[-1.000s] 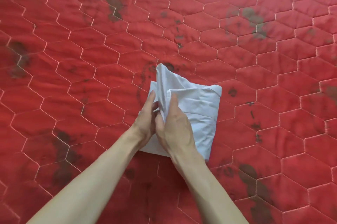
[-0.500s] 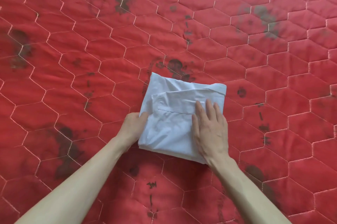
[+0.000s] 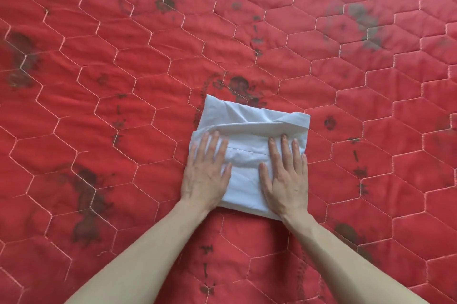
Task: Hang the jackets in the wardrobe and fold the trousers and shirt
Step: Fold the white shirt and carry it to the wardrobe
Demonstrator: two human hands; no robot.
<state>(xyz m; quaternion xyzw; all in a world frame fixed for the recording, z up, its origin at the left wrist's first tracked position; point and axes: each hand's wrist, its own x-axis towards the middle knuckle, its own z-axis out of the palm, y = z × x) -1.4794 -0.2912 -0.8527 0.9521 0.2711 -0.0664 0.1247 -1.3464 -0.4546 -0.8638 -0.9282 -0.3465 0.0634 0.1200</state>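
Note:
A white shirt (image 3: 249, 120), folded into a small square bundle, lies on the red quilted mattress (image 3: 123, 81) a little right of centre. My left hand (image 3: 207, 172) lies flat on the bundle's left side, fingers straight and spread. On its right side my right hand (image 3: 285, 175) presses flat, fingers straight and pointing away from me. Both palms cover the near half of the shirt. The far half shows a rolled fold and some creases.
The red mattress with hexagon stitching and dark printed patches fills the whole view. No jackets, trousers or wardrobe are in sight.
The lifted flap of the shirt has been laid down flat. My left hand moved from the shirt's left edge onto its top, and both hands now press it flat.

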